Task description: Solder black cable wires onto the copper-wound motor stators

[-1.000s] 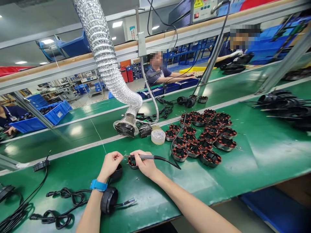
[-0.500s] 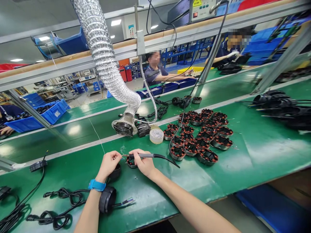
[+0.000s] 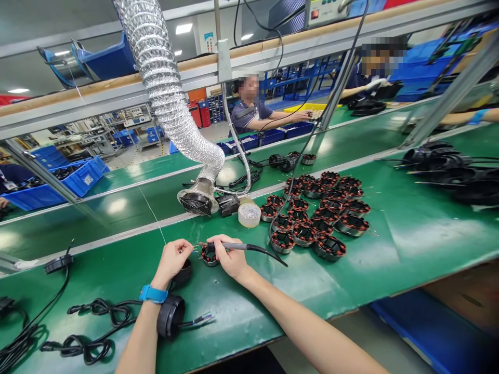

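My left hand [image 3: 175, 258] is pinched closed on a thin solder wire [image 3: 151, 210], which runs up toward a spool. Held like a pen, a soldering iron [image 3: 234, 246] is in my right hand [image 3: 232, 262], its tip pointing left at fine wire ends just off my left fingertips. Below the tip sits a stator [image 3: 209, 256] with copper windings, partly behind my right fingers. A black round housing [image 3: 183, 272] stands under my left hand. Nearer me, beside my left wrist, another black housing [image 3: 170, 316] has a cable with stripped coloured wires [image 3: 202, 319].
Several stators [image 3: 302, 234] are grouped on the green bench at right. A fume extraction duct [image 3: 197, 201] hangs ahead, next to a round solder-cleaning tub or tape roll [image 3: 249, 214]. Knotted black cables [image 3: 89, 348] lie left; black parts [image 3: 448, 169] are piled far right. Co-workers sit opposite.
The iron's tip sits slightly farther from my left fingertips. My view has shifted a little. A co-worker's forearm with a blue band has appeared at the right edge.
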A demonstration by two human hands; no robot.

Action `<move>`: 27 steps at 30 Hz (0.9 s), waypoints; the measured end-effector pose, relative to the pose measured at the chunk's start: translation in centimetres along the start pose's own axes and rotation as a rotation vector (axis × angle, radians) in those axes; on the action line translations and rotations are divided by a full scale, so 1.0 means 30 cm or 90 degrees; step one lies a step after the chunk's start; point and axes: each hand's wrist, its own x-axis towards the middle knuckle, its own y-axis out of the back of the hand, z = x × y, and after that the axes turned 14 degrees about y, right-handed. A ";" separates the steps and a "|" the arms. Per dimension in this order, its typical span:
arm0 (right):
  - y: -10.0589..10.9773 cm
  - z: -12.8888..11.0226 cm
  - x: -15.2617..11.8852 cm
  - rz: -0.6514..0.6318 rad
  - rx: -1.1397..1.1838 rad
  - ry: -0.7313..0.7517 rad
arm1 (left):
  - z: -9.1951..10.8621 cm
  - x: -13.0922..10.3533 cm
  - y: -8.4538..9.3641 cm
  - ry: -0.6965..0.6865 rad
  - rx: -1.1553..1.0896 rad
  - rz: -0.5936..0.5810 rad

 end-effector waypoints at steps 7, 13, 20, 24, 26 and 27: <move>-0.001 -0.004 0.006 -0.010 0.006 0.032 | -0.003 0.004 -0.001 -0.003 -0.012 -0.008; -0.032 0.027 0.011 -0.103 -0.002 0.134 | 0.006 -0.004 -0.001 -0.009 0.001 -0.014; -0.064 0.071 0.017 -0.189 0.043 0.181 | 0.030 -0.020 0.005 -0.026 0.017 -0.027; -0.089 0.081 0.009 -0.185 0.052 0.171 | 0.039 -0.027 0.009 -0.044 0.036 -0.036; -0.103 0.087 0.002 -0.182 0.033 0.173 | 0.041 -0.030 0.012 -0.045 0.040 -0.040; -0.109 0.089 0.000 -0.181 0.019 0.177 | 0.041 -0.030 0.013 -0.042 0.037 -0.046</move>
